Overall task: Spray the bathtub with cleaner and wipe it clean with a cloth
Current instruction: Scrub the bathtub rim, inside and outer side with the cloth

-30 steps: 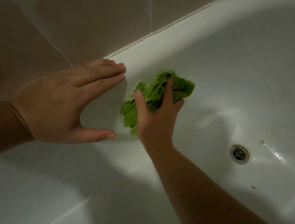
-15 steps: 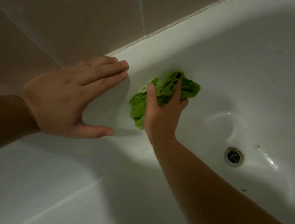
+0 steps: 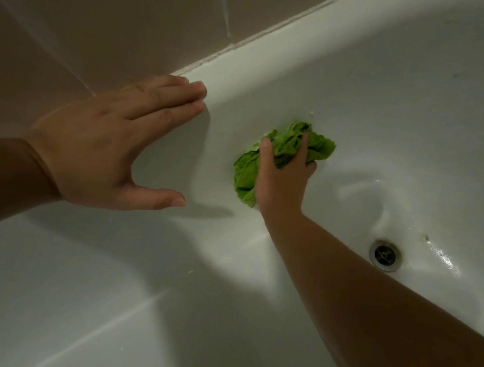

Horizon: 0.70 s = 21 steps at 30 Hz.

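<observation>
**Onlooker 1:** Beige tiles [image 3: 108, 19] up at 11 o'clock, white tub [image 3: 388, 102] filling everything else. Dim in here tbh.

**Onlooker 2:** Yeah. What's moved in the last second?

**Onlooker 1:** The cloth [image 3: 284, 152]. It was tucked up close to the rim, right by the left hand's fingertips, and now it's slid down the wall toward 4 o'clock, closer to the drain [image 3: 385, 254]. The right hand [image 3: 282, 181] is clenched around that crumpled green wad and pressing it on the tub wall.

**Onlooker 2:** And the other hand?

**Onlooker 1:** The left hand [image 3: 107, 142] hasn't budged. Flat, fingers straight, thumb spread wide, resting on the rim at 9 o'clock and holding nothing. Looks like it's just bracing.

**Onlooker 2:** So where's that leave the job?

**Onlooker 1:** My guess is mid-wipe, working from the rim down toward the bottom. No spray bottle in sight, so I can't say anything about the spraying.

**Onlooker 2:** Anything in the tub?

**Onlooker 1:** No standing water. Wet shine and streaks near the drain at 4 o'clock, plus a small brownish speck [image 3: 426, 237] just past it. The drain looks unplugged. That speck area seems unwiped so far, so I'd say plenty's left.
</observation>
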Tool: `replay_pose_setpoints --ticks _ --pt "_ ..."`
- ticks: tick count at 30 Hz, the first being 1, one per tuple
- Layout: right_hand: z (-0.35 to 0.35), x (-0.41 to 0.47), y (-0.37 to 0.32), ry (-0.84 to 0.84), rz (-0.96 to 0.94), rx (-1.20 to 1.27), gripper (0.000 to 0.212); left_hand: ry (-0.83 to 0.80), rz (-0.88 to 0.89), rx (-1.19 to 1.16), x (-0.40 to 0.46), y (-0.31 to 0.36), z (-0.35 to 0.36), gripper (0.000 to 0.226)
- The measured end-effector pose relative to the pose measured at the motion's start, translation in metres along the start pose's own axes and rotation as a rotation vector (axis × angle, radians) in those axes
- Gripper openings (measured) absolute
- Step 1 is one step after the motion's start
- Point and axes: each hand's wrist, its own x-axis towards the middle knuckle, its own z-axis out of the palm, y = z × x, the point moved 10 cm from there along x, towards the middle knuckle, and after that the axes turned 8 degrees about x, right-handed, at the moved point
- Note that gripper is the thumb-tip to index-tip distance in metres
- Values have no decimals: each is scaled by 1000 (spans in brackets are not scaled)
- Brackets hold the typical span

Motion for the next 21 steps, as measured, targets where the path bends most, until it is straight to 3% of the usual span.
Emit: replay_pose_setpoints --ticks 6,11,16,18,21 --pt "12 -16 1 -113 42 28 86 6 -20 6 1 1 -3 106" --pt "-1 2 -8 15 0 51 80 20 -3 -16 6 1 -3 105" --pt "26 -27 44 -46 174 64 78 8 8 -17 11 2 -2 104" --pt "32 -31 47 -71 154 100 80 14 7 -24 14 3 -2 103" --pt "14 -3 36 62 -10 68 73 18 -16 -36 16 0 1 103"
